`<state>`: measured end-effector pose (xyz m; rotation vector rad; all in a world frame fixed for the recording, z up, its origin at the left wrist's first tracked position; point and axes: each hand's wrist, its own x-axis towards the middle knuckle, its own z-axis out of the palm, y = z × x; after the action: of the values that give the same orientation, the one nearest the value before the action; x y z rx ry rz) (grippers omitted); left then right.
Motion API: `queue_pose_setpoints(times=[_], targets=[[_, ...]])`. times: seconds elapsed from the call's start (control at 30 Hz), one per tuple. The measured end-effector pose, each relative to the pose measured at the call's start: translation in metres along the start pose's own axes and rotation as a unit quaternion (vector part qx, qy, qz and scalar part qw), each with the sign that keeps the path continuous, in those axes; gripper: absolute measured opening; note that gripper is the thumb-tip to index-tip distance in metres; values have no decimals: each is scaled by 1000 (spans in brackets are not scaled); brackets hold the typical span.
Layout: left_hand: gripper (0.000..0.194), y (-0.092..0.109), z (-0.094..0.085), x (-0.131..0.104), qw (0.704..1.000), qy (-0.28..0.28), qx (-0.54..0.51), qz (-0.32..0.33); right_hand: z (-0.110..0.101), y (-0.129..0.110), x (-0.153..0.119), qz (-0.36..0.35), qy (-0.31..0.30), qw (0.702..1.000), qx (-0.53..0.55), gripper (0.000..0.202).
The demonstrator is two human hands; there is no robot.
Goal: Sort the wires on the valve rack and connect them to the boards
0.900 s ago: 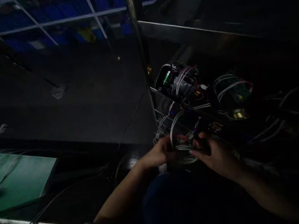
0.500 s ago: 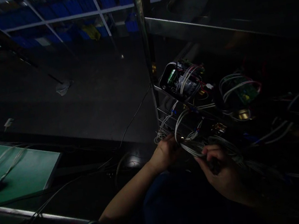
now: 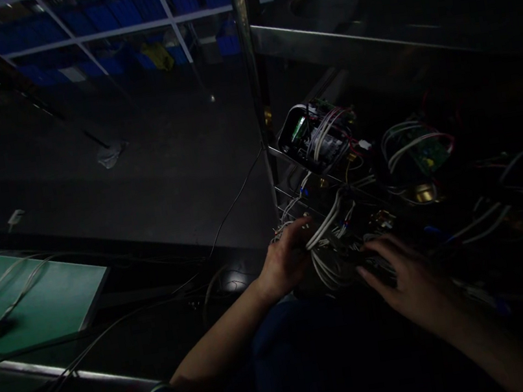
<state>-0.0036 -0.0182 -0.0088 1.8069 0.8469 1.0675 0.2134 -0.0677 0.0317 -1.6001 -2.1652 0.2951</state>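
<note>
The left hand (image 3: 285, 261) pinches smooth, pale, curving cables (image 3: 322, 230) at its three o'clock; a black, round-cornered casing (image 3: 295, 157) sits at their twelve o'clock; at their four o'clock, the right hand (image 3: 403, 270) is loosely spread.

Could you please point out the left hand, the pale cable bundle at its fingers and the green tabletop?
Left hand (image 3: 282, 265): head view, back of the hand.
Pale cable bundle (image 3: 325, 223): head view, mid-bundle strands.
Green tabletop (image 3: 66, 287): head view, bare surface.
</note>
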Motion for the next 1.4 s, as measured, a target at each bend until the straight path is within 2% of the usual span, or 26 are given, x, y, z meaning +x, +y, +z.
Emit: queue_pose_setpoints(times=[0.13,0.27,0.43,0.53,0.77,0.87,1.1,1.27,1.4], targets=[[57,2,1,-1,995,-10,-91,-33,-2,-3,10,-15,-37,998,-58,18],[57,4,4,-2,978,-13,-195,-65,-1,-8,18,-20,-68,995,-66,20],[59,6,4,-3,964,-31,-249,-82,-2,-12,24,-25,-82,994,-64,19],[59,5,2,-3,967,-38,-238,-79,-4,-12,27,-14,-101,993,-54,21],[67,13,-3,-1,988,-80,-103,-83,-10,-10,32,-12,-148,989,7,25],[69,17,-2,1,985,-100,-107,-93,-12,-10,35,-14,-154,988,21,28],[68,17,-5,4,976,-105,-166,-93,-13,-6,34,-14,-155,987,28,23],[68,18,-6,4,978,-120,-146,-93,-13,-5,32,-16,-159,987,28,26],[75,20,-5,4,977,-149,-112,-102,-16,-3,33,-49,-171,983,41,31]])
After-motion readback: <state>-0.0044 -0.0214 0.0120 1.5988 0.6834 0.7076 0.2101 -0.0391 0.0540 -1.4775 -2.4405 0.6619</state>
